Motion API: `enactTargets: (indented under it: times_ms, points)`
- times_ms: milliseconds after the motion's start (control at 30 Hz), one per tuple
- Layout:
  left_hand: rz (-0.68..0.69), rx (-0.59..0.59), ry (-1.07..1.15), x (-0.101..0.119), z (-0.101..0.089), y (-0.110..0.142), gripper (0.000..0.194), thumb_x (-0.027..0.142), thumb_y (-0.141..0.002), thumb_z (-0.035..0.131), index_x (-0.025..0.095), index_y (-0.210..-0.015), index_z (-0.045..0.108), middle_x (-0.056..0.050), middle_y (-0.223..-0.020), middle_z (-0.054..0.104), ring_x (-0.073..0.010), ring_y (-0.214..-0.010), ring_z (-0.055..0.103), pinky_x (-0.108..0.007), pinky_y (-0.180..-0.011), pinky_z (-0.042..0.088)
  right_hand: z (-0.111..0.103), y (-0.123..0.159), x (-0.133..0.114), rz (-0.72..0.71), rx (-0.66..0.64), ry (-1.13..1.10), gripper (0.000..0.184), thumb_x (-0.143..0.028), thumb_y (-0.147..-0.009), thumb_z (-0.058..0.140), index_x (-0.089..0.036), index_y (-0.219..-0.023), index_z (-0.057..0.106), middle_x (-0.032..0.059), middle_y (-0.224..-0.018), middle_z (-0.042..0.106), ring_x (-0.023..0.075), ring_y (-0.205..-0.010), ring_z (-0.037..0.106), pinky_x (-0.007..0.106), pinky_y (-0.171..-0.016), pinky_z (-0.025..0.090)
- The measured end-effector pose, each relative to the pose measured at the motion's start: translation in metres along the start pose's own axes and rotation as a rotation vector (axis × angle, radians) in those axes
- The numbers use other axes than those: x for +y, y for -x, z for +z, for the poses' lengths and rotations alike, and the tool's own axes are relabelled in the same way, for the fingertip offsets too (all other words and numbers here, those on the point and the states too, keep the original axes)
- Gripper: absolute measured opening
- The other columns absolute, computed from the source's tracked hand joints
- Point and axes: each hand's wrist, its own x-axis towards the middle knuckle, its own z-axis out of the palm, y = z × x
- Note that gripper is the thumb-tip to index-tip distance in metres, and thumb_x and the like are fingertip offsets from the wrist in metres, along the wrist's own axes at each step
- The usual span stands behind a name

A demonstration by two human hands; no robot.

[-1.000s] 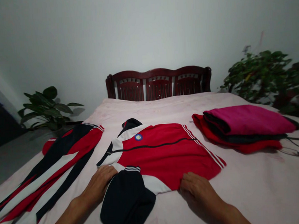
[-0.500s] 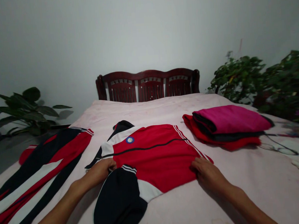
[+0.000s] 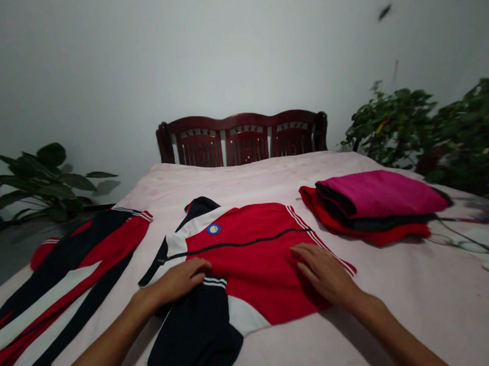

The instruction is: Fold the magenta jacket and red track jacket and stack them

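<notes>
A pink-covered bed [image 3: 405,316] fills the lower view, with a red, white and navy track jacket [image 3: 249,265] laid flat across its middle. Matching track trousers [image 3: 64,288] lie left of the jacket, and a folded pile of red and magenta clothes [image 3: 378,197] sits beyond it to the right. The jacket's navy sleeve [image 3: 193,335] is turned down across its lower front. Since a moment ago, both hands have slid further onto the jacket. The left hand [image 3: 176,284] lies open, palm down, just above the sleeve's striped cuff, with no visible grip. The right hand [image 3: 324,272] rests open, fingers spread, on the red front, gripping nothing.
</notes>
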Motion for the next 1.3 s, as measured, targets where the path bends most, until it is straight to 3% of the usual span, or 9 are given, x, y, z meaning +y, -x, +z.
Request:
enactTargets:
  times_ms: [167, 267, 400, 567, 733, 900, 1000, 1133, 1300]
  points:
    - [0.053, -0.056, 0.056, 0.004, 0.023, 0.034, 0.027, 0.033, -0.095, 0.048, 0.028, -0.113, 0.067, -0.003, -0.110, 0.064, -0.0190, -0.103, 0.060, -0.031, -0.093, 0.046, 0.030, 0.015, 0.009, -0.036, -0.174, 0.001, 0.051, -0.043, -0.096, 0.048, -0.024, -0.143, 0.053, 0.0118, -0.152, 0.047, 0.0301, -0.142, 0.041, 0.058, -0.116, 0.032]
    - [0.027, -0.057, 0.147, -0.011, 0.025, 0.068, 0.029, 0.036, -0.098, 0.044, 0.031, -0.116, 0.066, -0.002, -0.115, 0.065, -0.0187, -0.106, 0.061, -0.032, -0.097, 0.049, 0.022, 0.045, 0.030, 0.003, -0.107, 0.036, 0.046, -0.041, -0.095, 0.050, -0.025, -0.137, 0.061, 0.0116, -0.145, 0.056, 0.0296, -0.136, 0.050, 0.056, -0.113, 0.039]
    - [-0.038, 0.119, 0.088, -0.043, 0.032, 0.111, 0.040, 0.033, -0.099, 0.042, 0.036, -0.136, 0.058, -0.003, -0.137, 0.062, -0.0236, -0.124, 0.058, -0.042, -0.110, 0.046, 0.001, 0.079, 0.044, -0.067, -0.030, 0.051, 0.036, -0.032, -0.093, 0.050, -0.028, -0.124, 0.069, 0.0087, -0.127, 0.069, 0.0265, -0.120, 0.063, 0.048, -0.104, 0.050]
    - [0.033, 0.200, -0.136, -0.059, 0.042, 0.135, 0.050, 0.028, -0.095, 0.050, 0.041, -0.143, 0.050, -0.002, -0.148, 0.055, -0.0255, -0.134, 0.052, -0.043, -0.114, 0.043, 0.005, 0.086, 0.047, -0.116, 0.042, 0.085, 0.039, -0.022, -0.090, 0.052, -0.027, -0.125, 0.067, 0.0097, -0.121, 0.070, 0.0251, -0.111, 0.065, 0.044, -0.096, 0.054]
    - [0.129, 0.283, -0.148, -0.056, 0.054, 0.118, 0.044, 0.024, -0.095, 0.047, 0.038, -0.135, 0.058, -0.001, -0.140, 0.062, -0.0234, -0.132, 0.053, -0.049, -0.122, 0.029, 0.018, 0.069, 0.046, -0.138, 0.065, 0.106, 0.026, -0.025, -0.093, 0.050, -0.024, -0.109, 0.071, 0.0102, -0.108, 0.072, 0.0244, -0.101, 0.067, 0.041, -0.088, 0.055]
    - [-0.030, 0.356, 0.105, -0.049, 0.063, 0.101, 0.028, 0.032, -0.096, 0.050, 0.031, -0.116, 0.069, -0.001, -0.121, 0.073, -0.0237, -0.115, 0.065, -0.039, -0.110, 0.047, 0.016, 0.062, 0.048, -0.047, 0.133, 0.041, 0.025, -0.032, -0.098, 0.042, -0.023, -0.097, 0.066, 0.0100, -0.102, 0.072, 0.0234, -0.095, 0.067, 0.038, -0.088, 0.053]
    - [-0.138, 0.364, 0.342, -0.037, 0.050, 0.091, 0.034, 0.039, -0.097, 0.048, 0.026, -0.124, 0.065, -0.004, -0.124, 0.071, -0.0250, -0.114, 0.065, -0.037, -0.099, 0.054, 0.007, 0.042, 0.055, 0.028, 0.123, 0.015, 0.030, -0.035, -0.099, 0.036, -0.025, -0.096, 0.064, 0.0086, -0.098, 0.073, 0.0225, -0.091, 0.068, 0.034, -0.084, 0.053]
    - [-0.268, 0.486, 0.461, -0.034, 0.020, 0.058, 0.043, 0.043, -0.096, 0.046, 0.022, -0.131, 0.058, -0.007, -0.130, 0.067, -0.0264, -0.121, 0.062, -0.039, -0.103, 0.049, -0.004, -0.016, 0.063, 0.133, 0.023, 0.067, 0.038, -0.043, -0.100, 0.032, -0.025, -0.101, 0.066, 0.0081, -0.099, 0.074, 0.0239, -0.089, 0.070, 0.032, -0.076, 0.050]
    - [-0.532, 0.358, 0.073, -0.046, 0.004, 0.009, 0.035, 0.038, -0.095, 0.040, 0.019, -0.114, 0.064, -0.011, -0.109, 0.075, -0.0300, -0.107, 0.068, -0.039, -0.088, 0.051, 0.015, -0.082, 0.075, 0.169, -0.156, 0.268, 0.036, -0.042, -0.100, 0.036, -0.022, -0.100, 0.066, 0.0090, -0.097, 0.074, 0.0248, -0.085, 0.069, 0.031, -0.069, 0.045]
